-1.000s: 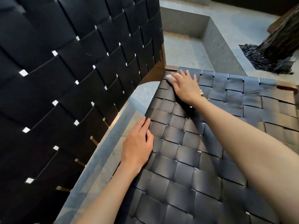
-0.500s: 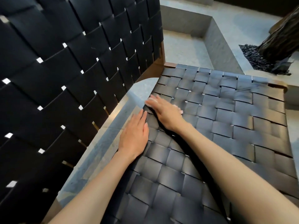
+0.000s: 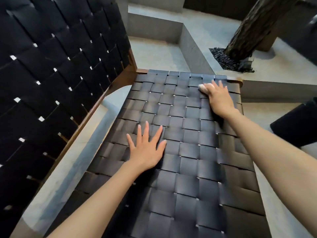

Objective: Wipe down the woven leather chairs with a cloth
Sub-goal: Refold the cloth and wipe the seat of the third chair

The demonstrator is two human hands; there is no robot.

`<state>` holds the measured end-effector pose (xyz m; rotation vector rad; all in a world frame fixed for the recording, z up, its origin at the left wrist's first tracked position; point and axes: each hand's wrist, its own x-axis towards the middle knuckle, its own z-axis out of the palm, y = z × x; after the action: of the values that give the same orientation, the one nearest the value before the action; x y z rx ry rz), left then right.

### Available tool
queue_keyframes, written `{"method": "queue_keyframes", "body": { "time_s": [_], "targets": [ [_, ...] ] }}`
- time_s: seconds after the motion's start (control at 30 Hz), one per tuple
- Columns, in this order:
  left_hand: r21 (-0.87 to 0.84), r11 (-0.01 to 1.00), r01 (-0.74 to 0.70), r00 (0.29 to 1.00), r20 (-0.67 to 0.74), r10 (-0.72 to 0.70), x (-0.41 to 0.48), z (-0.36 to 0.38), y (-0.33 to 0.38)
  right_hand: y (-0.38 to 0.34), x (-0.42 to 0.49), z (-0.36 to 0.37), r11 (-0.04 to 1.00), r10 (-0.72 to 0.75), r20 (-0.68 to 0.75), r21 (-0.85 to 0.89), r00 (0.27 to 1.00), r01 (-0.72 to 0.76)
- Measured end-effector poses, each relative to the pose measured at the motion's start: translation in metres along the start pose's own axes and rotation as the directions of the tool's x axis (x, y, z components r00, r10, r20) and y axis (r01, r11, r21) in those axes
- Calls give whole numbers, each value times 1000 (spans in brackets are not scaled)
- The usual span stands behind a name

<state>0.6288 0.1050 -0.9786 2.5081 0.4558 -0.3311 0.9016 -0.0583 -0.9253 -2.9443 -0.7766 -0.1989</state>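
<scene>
Nearest the lens: two bare forearms reaching over the woven seat (image 3: 188, 177) of a black leather chair, straps laced basket-fashion with small glints of light at the crossings.

Flat on the middle of the seat, toward its left side: the left hand (image 3: 147, 152), palm down, fingers straight and fanned, grip released, holding nothing.

Farther up the seat, close to its far right corner: the right hand (image 3: 221, 98), fingers stretched forward, pressing a small white cloth (image 3: 202, 87) onto the straps. Only a bunched end of the cloth showing, at the thumb side of the hand. Grip there loose rather than clenched, so far as visible; thumb hidden, so no telling whether hooked round the cloth.

Left of the seat, rising steeply: the woven backrest (image 3: 60, 74), in the same black straps, joined to the seat by a brown wooden frame (image 3: 125, 79) along the seat's left edge and at its far corners.

Below and around the seat: pale grey stone floor (image 3: 267, 114).

Beyond the seat's far edge: a sunken grey concrete step (image 3: 193, 47).

Beyond the seat's far right corner: a rough dark tree trunk (image 3: 252, 28) leaning out of a bed of black gravel (image 3: 224, 59).

Right of the seat: a dark blocky object (image 3: 298, 124), cut off by the edge of the view and too dim to identify.
</scene>
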Motion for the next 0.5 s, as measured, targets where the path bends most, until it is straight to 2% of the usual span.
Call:
{"method": "queue_keyframes", "body": {
  "time_s": [0.07, 0.13, 0.2, 0.27, 0.33, 0.4, 0.5],
  "targets": [
    [2, 1000, -23, 1000, -5, 23, 0, 5, 11, 14, 3, -3, 992, 123, -15, 17, 992, -122],
    [-5, 1000, -27, 1000, -9, 26, 0, 8, 16, 0, -1, 2, 990, 134, -18, 48, 991, -133],
    [-7, 1000, -22, 1000, -18, 21, -1, 10, 16, -29, -16, 9, 996, 47, -3, 79, 999, -47],
    [-5, 1000, -16, 999, -31, 16, -1, 10, 17, -58, -44, 16, 991, -99, 35, 97, 994, 95],
    [-1, 1000, 0, 999, -34, 0, -1, 11, 19, -81, -82, 22, 949, -306, 110, 109, 946, 295],
    [19, 1000, 21, 999, -28, -21, 0, 11, 23, -87, -110, 21, 895, -438, 154, 163, 886, 415],
    [23, 999, 24, 1000, 3, -24, 1, 12, 32, -64, -102, 11, 892, -441, 89, 157, 893, 425]
  ]
}}
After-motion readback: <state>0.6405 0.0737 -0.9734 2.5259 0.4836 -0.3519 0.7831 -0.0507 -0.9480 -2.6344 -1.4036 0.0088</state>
